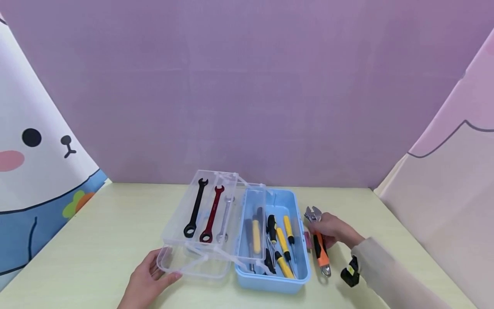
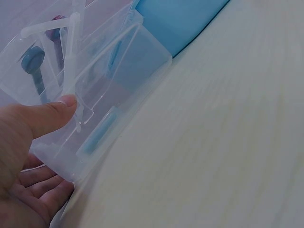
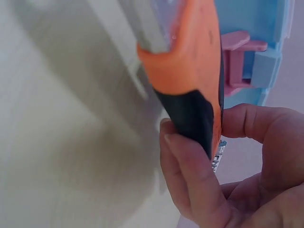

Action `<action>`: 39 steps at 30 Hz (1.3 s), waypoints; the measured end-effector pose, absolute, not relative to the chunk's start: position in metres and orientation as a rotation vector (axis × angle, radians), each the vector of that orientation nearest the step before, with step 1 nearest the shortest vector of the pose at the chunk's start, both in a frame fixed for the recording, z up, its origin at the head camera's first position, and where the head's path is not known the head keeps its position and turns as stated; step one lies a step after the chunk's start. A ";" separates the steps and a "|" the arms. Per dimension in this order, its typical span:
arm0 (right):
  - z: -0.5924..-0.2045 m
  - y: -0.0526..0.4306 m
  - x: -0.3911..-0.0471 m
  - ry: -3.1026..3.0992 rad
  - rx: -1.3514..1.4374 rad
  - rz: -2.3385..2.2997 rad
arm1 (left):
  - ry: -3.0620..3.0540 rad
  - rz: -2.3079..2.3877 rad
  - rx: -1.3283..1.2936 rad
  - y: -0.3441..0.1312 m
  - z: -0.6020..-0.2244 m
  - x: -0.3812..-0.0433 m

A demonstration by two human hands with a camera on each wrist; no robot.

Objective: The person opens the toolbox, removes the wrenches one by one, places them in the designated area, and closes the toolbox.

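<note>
My right hand (image 1: 328,229) pinches an adjustable wrench (image 1: 321,251) by its orange and black handle, jaw end pointing away, beside the blue toolbox (image 1: 270,283). In the right wrist view, thumb and fingertips lie on either side of the handle (image 3: 190,80). My left hand (image 1: 148,274) holds the near left corner of the clear plastic lid (image 1: 210,268), thumb on top and fingers beneath. The lid is swung out to the left of the toolbox. A clear tray (image 1: 177,219) over it carries a black wrench (image 1: 196,208), a red wrench (image 1: 212,214) and a silver wrench (image 1: 225,219).
Several yellow and black screwdrivers (image 1: 283,243) lie inside the toolbox. A pink latch (image 1: 307,239) is on its right side. Near the right sleeve is a small black object (image 1: 350,272) with a yellow-green mark. A purple wall (image 1: 247,94) stands behind the pale table (image 1: 96,240).
</note>
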State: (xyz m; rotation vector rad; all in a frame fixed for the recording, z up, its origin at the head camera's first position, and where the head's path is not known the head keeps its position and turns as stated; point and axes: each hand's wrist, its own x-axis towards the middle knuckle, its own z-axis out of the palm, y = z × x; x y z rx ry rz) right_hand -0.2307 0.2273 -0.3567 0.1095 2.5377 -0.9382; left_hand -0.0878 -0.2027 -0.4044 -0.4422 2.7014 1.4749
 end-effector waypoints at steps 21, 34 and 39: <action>-0.372 0.245 -0.229 2.584 0.140 -0.868 | 2.711 1.490 -0.417 -0.205 -0.409 -0.090; -0.375 0.246 -0.233 2.609 0.168 -0.811 | 2.704 1.530 -0.390 -0.205 -0.409 -0.088; -0.373 0.245 -0.233 2.607 0.161 -0.774 | 2.701 1.529 -0.394 -0.205 -0.409 -0.088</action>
